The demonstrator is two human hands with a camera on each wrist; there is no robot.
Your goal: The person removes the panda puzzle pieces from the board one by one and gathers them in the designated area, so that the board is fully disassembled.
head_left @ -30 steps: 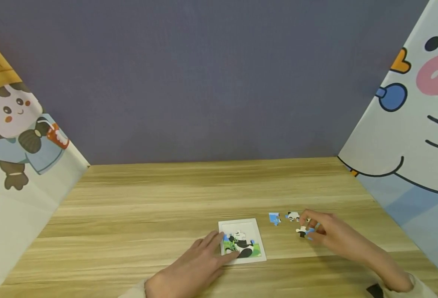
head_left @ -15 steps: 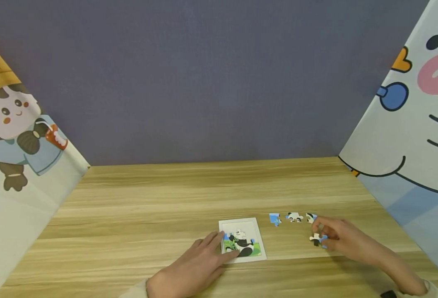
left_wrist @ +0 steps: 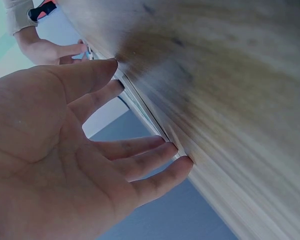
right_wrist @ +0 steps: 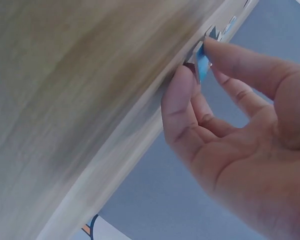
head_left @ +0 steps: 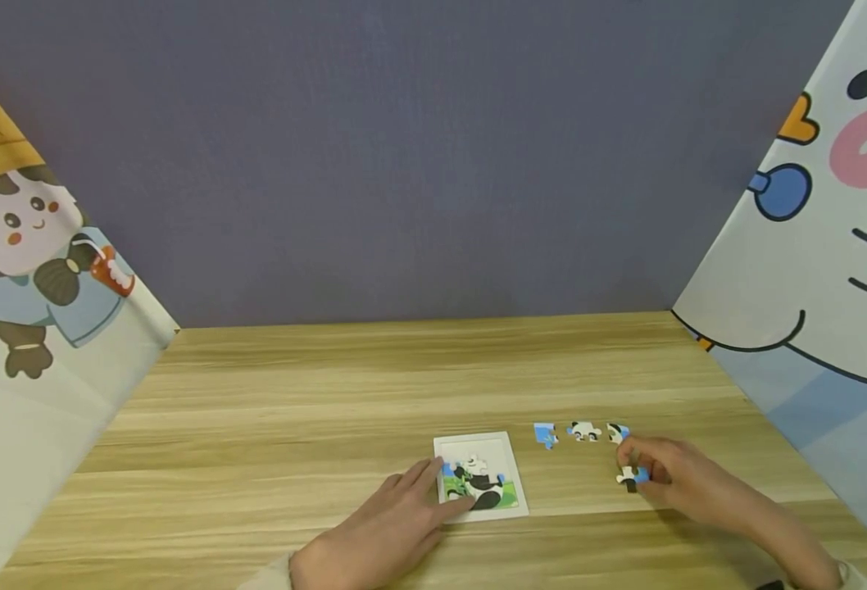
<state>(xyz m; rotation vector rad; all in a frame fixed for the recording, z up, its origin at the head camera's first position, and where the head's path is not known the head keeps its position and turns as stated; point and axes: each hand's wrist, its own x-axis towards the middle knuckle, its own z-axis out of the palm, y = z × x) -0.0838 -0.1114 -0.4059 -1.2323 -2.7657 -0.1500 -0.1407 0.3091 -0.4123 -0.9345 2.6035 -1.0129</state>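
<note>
Between the thumb and fingertips of the right hand (head_left: pixel 680 475) we see a held piece (head_left: pixel 629 478), a black, white and blue bit of jigsaw, pinched by its blue end. It is near the table (head_left: pixel 293 459), to the right of the frame (head_left: pixel 519 492); the right wrist view shows it tilted up on edge, but we cannot tell whether its lower edge touches the wood. We judge it very light and thin, stiff like card or thin board, perhaps a little slick on the printed face. The narrow knobs look the likeliest part to bend or fray, so we would take hold by the broad edges — thumb on one side, fingertip opposite — and leave the knobs free.

Just beyond the fingertips lie the black-and-white piece (head_left: pixel 616 431), the panda-face piece (head_left: pixel 584 431) and the blue corner piece (head_left: pixel 544 433), in a loose row. The left hand (head_left: pixel 397 524) grips nothing: its fingers lie extended on the near left of the frame, the thumb reaching over the joined pieces (head_left: pixel 481 485).

That thumb covers part of the picture there, and the right fingertips hide the held piece's far end. In the left wrist view the frame is almost edge-on — its picture is unreadable.
</note>
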